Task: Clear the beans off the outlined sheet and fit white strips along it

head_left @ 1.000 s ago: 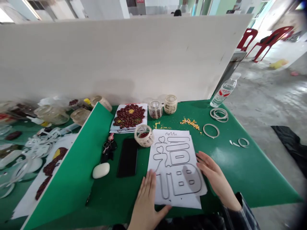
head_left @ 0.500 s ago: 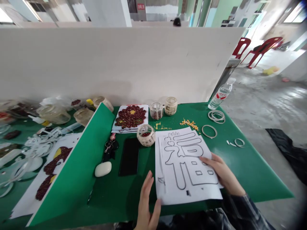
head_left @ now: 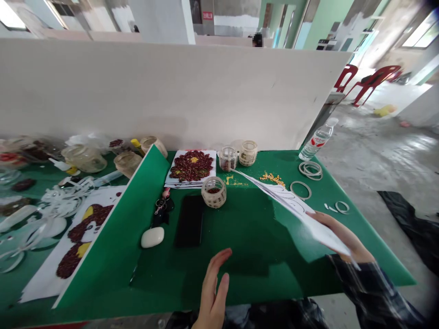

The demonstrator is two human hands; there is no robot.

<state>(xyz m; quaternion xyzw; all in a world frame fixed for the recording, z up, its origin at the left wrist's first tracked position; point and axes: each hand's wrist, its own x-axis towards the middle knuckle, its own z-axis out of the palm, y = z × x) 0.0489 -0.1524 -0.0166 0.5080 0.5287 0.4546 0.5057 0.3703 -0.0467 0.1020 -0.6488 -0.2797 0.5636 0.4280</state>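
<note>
My right hand (head_left: 343,235) grips the right side of several paper sheets (head_left: 302,214), which are tilted up edge-on above the table. Black outlines show only in part on the upper sheet. My left hand (head_left: 215,290) is held over the table's front edge, thumb and fingers apart, with nothing in it. Ahead of it lies a black phone (head_left: 189,221). Beyond the phone stands a wrapped glass jar (head_left: 214,193) with dark red beans in it. Yellow corn kernels (head_left: 272,178) are scattered behind the sheets.
A bean flower picture (head_left: 192,167) lies by a green divider (head_left: 113,237). Two jars (head_left: 228,158) stand at the back. A white oval case (head_left: 152,237) and keys (head_left: 160,206) lie left. At right are a water bottle (head_left: 318,139) and pale rings (head_left: 310,170).
My right hand has lifted the sheets off the table and swung them rightward, from lying flat to edge-on. My left hand stays near the front edge, now apart from the paper.
</note>
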